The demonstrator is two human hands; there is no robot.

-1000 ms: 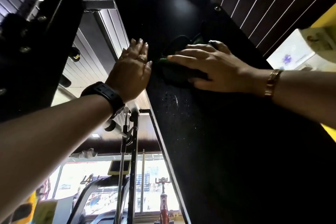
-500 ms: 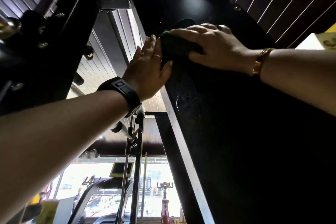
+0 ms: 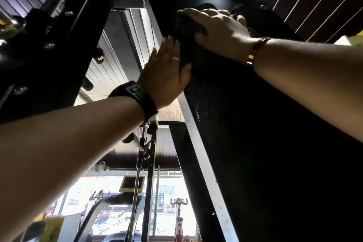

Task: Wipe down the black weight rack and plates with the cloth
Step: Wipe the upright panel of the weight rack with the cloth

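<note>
The tall black panel of the weight rack rises above me and fills the right half of the head view. Near its top a dark cloth lies flat against the panel. My right hand presses on the cloth with straight fingers spread over it. My left hand rests flat against the panel's left edge just below the cloth, fingers straight. Small water droplets speckle the panel under the hands. No weight plates are in sight.
A silver strip runs down the panel's left edge. A black frame post with bolts stands at the left. Cables and a pulley hang behind. An exercise bike and a treadmill stand by bright windows below.
Both hands have moved up the panel; the right hand has slid the cloth higher toward the top edge, and the left hand has followed along the panel's left side.
</note>
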